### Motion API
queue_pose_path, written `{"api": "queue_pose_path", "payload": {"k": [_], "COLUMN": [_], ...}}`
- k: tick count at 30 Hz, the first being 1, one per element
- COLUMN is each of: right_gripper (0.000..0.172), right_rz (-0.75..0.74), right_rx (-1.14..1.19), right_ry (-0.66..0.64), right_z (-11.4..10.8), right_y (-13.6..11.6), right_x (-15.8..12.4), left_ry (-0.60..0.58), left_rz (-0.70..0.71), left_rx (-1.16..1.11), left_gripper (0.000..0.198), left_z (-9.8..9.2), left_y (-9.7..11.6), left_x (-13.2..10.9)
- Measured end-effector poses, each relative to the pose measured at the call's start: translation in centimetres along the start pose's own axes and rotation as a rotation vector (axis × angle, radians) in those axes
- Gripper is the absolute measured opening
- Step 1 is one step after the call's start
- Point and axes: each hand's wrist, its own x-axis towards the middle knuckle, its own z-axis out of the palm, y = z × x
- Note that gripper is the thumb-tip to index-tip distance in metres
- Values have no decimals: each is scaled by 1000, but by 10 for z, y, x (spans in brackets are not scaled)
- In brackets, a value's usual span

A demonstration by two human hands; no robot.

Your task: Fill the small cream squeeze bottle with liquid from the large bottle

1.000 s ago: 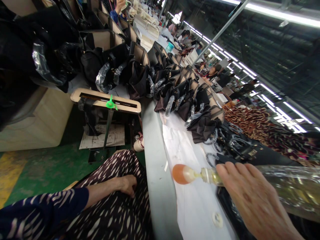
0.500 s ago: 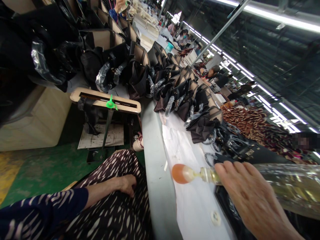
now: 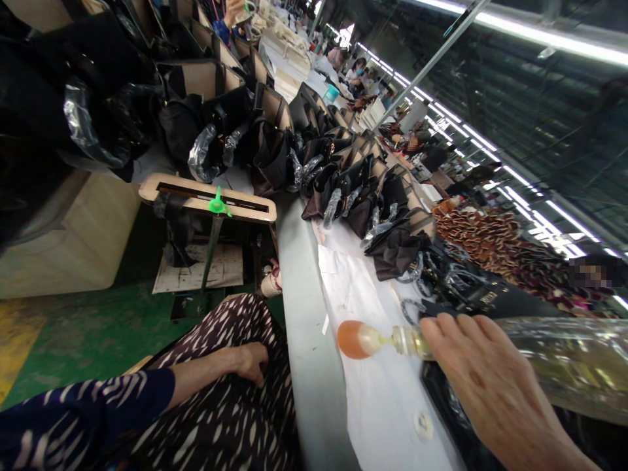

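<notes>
My right hand point(image 3: 490, 379) is wrapped over the neck end of a large clear plastic bottle point(image 3: 574, 366) with yellowish liquid inside. The bottle lies sideways in view, and its neck ends in an orange, bulb-like tip point(image 3: 354, 339) above the white sheet point(image 3: 377, 399). My fingertips are hidden behind the bottle. On the patterned cloth over my lap rests my left hand point(image 3: 252, 363), fingers curled, with nothing showing in it. A small round white disc point(image 3: 422, 425) lies on the sheet below the bottle neck.
Black handbags point(image 3: 275, 150) with plastic-wrapped handles crowd the grey-edged table point(image 3: 307, 327). Left of it stands a slotted tan stand point(image 3: 210, 196) with a green wing nut. A pale bin point(image 3: 73, 235) sits further left. Brown pieces point(image 3: 481, 242) are heaped at right; other people work behind.
Both hands and the bottle hold nearly the same place. The view has shifted very slightly, and a person at the far right has moved a little.
</notes>
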Motion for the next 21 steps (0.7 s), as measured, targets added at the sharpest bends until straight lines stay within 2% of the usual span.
{"api": "queue_pose_path", "payload": {"k": [21], "right_gripper": [16], "right_rz": [21], "right_rx": [-7], "right_ry": [-58], "right_z": [0], "right_y": [-2], "right_x": [1], "left_ry": [23], "left_rz": [6], "left_rx": [-13], "left_gripper": [22], "left_z": [-1], "left_y": [2], "left_x": [-4]}}
